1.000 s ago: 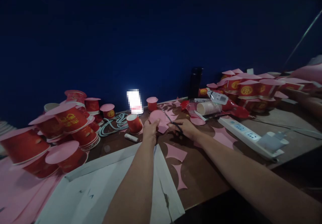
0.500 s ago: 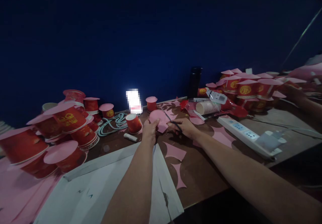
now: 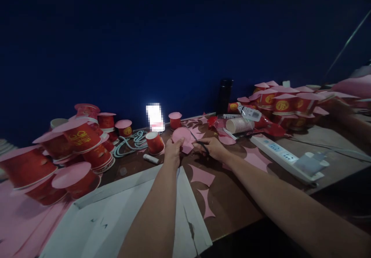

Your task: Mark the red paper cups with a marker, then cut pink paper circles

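Observation:
Over the middle of the table, my left hand pinches a piece of pink paper with a rounded outline and a loose flap at its lower right. My right hand is closed round the dark handles of a pair of scissors, whose blades lie at the paper's right edge. Just left of the paper stands an open red paper cup. Behind it is another red cup with a pink disc on top. Pink paper offcuts lie below and behind my hands.
Stacked red cups with pink discs fill the left, and more cups stand at the right. A white box lid lies under my left forearm. A power strip, black bottle and bagged cups are rightward. Another person's arm reaches in.
The scissors' blades have shifted slightly against the paper's right edge, while my hands stay in nearly the same place. The other person's hand at the right has moved a little.

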### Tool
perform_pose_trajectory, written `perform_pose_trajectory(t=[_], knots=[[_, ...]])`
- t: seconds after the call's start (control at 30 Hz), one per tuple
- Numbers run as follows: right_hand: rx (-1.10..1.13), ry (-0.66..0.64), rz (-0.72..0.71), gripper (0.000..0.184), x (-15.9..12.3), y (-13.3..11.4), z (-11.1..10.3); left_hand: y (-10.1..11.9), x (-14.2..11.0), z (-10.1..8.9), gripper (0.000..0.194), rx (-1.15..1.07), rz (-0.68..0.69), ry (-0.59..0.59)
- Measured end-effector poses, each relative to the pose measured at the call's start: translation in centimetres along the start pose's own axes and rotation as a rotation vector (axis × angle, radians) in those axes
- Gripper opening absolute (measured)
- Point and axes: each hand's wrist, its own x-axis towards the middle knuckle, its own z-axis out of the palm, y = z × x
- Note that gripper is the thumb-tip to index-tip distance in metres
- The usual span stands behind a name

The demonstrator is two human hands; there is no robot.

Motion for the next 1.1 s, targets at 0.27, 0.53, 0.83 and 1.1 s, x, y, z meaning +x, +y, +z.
perform_pose_trajectory(t=[0.27, 0.53, 0.83, 1.1], knots=[[0.028, -0.019, 0.06, 0.05, -0.5, -0.5, 0.0, 0.6, -0.3, 0.1, 0.043, 0.002, -0.064, 0.028], [0.029, -0.021, 0.065, 0.047, -0.4, -0.5, -0.1, 1.1, -0.4, 0.0, 0.032, -0.097, -0.158, 0.036], [0.033, -0.034, 0.062, 0.045, -0.2, 0.0, -0.3, 0.9, -0.2, -0.1, 0.039, -0.122, -0.138, -0.005], [0.037, -0.021, 0.064, 0.046, -0.4, -0.5, -0.2, 0.6, 0.3, -0.4, 0.036, -0.192, -0.17, -0.006]])
